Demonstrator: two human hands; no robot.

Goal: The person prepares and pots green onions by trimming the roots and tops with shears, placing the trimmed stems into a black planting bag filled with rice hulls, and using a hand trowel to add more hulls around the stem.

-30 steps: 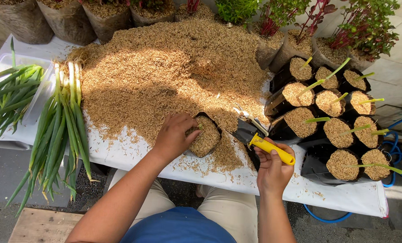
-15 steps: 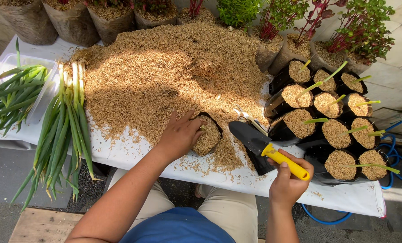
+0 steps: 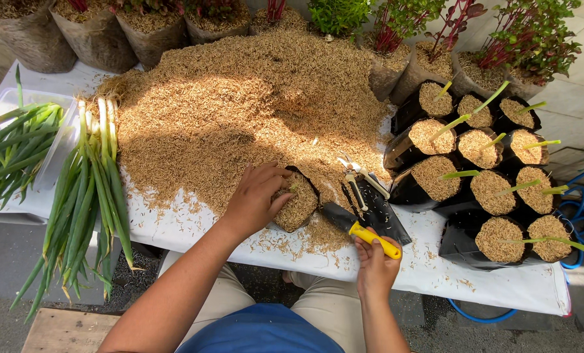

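My left hand (image 3: 256, 197) rests on a black grow bag (image 3: 300, 201) filled with rice husk, fingers pressing its top. My right hand (image 3: 376, 265) grips the yellow handle of a small black trowel (image 3: 352, 223), whose blade lies low beside the bag, against spilled husk. A large heap of rice husk (image 3: 253, 104) covers the white table (image 3: 194, 225) behind the bag. A pair of white-handled scissors (image 3: 357, 175) lies just right of the bag.
Several filled black bags with green shoots (image 3: 488, 176) stand at the right. Bunches of spring onions (image 3: 86, 189) lie at the left, some in a clear tray (image 3: 4, 98). Potted plants (image 3: 527, 39) line the back. A blue hose (image 3: 580, 216) lies on the floor.
My right hand has swung the trowel from the right side down and left, so its blade now lies by the bag's base. The left hand stays on the bag.
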